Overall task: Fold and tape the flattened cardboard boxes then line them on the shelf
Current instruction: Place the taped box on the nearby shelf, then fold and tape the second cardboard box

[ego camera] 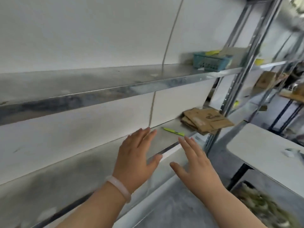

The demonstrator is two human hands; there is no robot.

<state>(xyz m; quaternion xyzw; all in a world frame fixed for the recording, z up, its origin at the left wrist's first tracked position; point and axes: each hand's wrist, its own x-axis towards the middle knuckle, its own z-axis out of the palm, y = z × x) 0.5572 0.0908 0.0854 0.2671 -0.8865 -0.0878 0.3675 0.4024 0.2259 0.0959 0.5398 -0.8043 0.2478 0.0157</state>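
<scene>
I have both hands empty: left hand (134, 155) and right hand (195, 163) hover over the middle shelf (70, 176), fingers straight and spread. The flattened cardboard boxes (207, 120) lie piled at the far right of this shelf, well apart from my hands, beyond a green cutter (173, 131). I judge this is the fetching step; next I must reach right and grip the top box.

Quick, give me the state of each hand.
Left hand: open, fingers straight, holding nothing.
Right hand: open, fingers straight, holding nothing.
</scene>
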